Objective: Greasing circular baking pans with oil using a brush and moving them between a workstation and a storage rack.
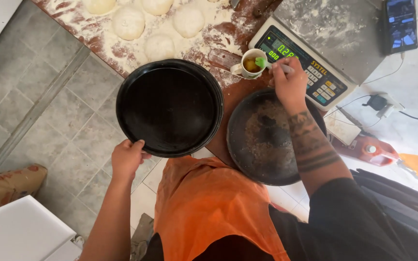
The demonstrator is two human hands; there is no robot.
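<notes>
Centre frame, the clean black round pan [169, 107] is pinched at its near rim by the left hand [127, 158], held out past the floured table [218, 41]. Right of it, the right hand [290, 84] is closed around a green-tipped brush [267, 63] dipping into the small cup [248, 63], above a crumb-dusted dark pan [260, 140]. Dough balls [188, 20] sit at top, a scale [315, 67] upper right.

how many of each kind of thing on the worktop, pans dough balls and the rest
Round black metal pans: 2, one held at its rim by the left hand, one under the right hand
Pale dough balls in view, some cut off by the frame: 6
White cup of oil: 1
Grey weighing scale: 1
Dark phone: 1
Total: 11
</notes>
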